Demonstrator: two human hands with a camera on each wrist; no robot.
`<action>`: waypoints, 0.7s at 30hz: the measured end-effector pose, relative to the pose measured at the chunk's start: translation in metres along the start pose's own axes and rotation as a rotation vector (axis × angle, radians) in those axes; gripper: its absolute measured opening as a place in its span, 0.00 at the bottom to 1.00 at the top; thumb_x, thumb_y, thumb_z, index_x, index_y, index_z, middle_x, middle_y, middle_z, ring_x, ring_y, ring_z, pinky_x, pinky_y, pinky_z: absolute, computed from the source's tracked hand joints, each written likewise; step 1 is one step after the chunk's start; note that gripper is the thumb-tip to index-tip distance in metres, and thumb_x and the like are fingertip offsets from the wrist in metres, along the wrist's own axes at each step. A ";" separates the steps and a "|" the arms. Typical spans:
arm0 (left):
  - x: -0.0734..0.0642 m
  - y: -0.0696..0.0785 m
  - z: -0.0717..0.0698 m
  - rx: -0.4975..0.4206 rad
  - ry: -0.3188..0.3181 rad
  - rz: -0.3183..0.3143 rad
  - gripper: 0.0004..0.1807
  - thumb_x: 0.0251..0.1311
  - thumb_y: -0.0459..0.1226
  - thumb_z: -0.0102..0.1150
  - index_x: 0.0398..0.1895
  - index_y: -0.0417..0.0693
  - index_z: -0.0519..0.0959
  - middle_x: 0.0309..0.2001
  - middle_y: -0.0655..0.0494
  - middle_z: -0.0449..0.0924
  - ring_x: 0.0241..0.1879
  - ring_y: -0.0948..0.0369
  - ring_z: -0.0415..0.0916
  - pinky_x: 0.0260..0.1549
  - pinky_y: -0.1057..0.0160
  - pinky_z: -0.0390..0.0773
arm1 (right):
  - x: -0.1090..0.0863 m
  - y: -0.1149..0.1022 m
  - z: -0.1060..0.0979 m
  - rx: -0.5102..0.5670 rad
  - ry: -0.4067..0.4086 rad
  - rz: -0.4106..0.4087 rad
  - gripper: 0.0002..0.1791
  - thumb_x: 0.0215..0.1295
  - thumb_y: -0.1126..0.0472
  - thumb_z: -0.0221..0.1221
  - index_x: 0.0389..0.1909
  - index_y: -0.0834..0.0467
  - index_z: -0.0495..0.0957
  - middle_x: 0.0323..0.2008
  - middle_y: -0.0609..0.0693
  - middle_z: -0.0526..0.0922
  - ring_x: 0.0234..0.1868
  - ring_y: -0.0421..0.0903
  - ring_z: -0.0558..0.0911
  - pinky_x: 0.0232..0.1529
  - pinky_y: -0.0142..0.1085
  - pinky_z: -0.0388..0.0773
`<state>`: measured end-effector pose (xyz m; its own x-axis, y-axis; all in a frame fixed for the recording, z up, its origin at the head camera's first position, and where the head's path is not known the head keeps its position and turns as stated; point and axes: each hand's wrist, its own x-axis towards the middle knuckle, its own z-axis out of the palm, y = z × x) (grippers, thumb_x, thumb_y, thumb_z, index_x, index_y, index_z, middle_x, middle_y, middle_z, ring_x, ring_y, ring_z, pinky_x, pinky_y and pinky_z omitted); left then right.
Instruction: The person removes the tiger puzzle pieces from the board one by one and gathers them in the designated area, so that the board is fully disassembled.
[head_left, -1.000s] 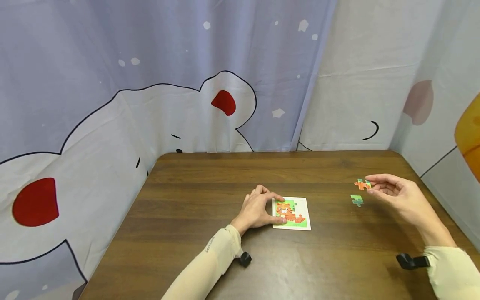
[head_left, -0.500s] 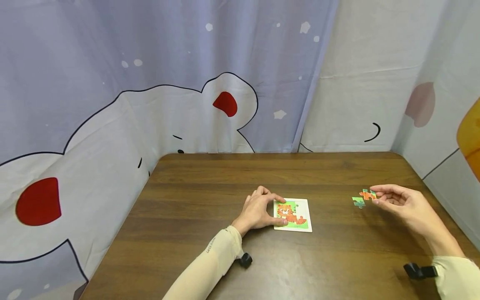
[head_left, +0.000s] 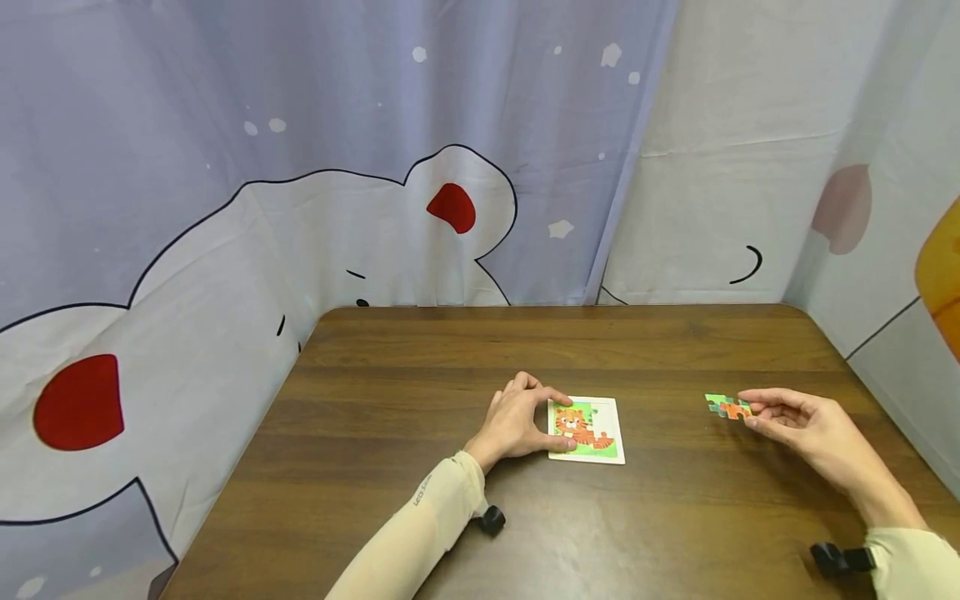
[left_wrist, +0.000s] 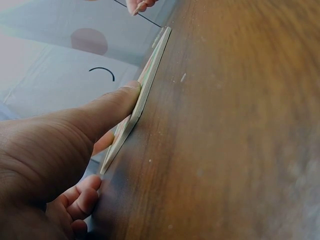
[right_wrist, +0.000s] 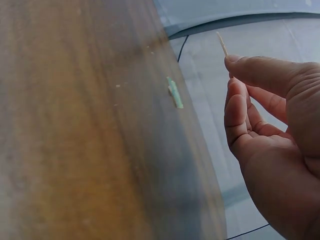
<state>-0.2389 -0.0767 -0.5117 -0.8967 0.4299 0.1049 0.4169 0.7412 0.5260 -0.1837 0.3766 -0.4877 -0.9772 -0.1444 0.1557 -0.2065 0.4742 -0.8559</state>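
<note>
In the head view my left hand [head_left: 513, 421] rests on a white-framed jigsaw puzzle board [head_left: 618, 457], thumb and index finger spread over its left side. A tiger on green shows in it, with white bare space at upper right. Seen edge-on in the left wrist view, the board [left_wrist: 145, 95] lies under my thumb, other fingers curled beside it. My right hand [head_left: 813, 425] pinches an orange puzzle piece [head_left: 733, 411] between thumb and fingertips. Beneath and left of it, partly covered in the head view, a green puzzle piece [head_left: 715, 402] lies on the table, apart from the held piece.
The brown wooden table [head_left: 420, 358] reaches back to a patterned curtain [head_left: 337, 100]. Another curtain [head_left: 862, 283] hangs close along the right edge. A small black camera [head_left: 491, 520] sits at my left wrist, another black camera [head_left: 840, 559] at my right.
My right hand has come toward me with the orange puzzle piece, from behind the green piece to over its right part. My left hand stays on the board.
</note>
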 end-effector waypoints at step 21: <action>0.000 -0.001 0.001 0.008 0.002 -0.002 0.36 0.49 0.64 0.88 0.64 0.78 0.88 0.55 0.61 0.70 0.54 0.60 0.68 0.55 0.56 0.66 | -0.004 0.022 0.013 -0.023 -0.078 0.020 0.20 0.74 0.69 0.71 0.62 0.73 0.84 0.40 0.49 0.91 0.37 0.35 0.86 0.37 0.29 0.83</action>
<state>-0.2387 -0.0771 -0.5127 -0.8976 0.4280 0.1054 0.4167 0.7460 0.5195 -0.1836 0.3758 -0.5135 -0.9744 -0.2015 0.0993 -0.1891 0.4969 -0.8470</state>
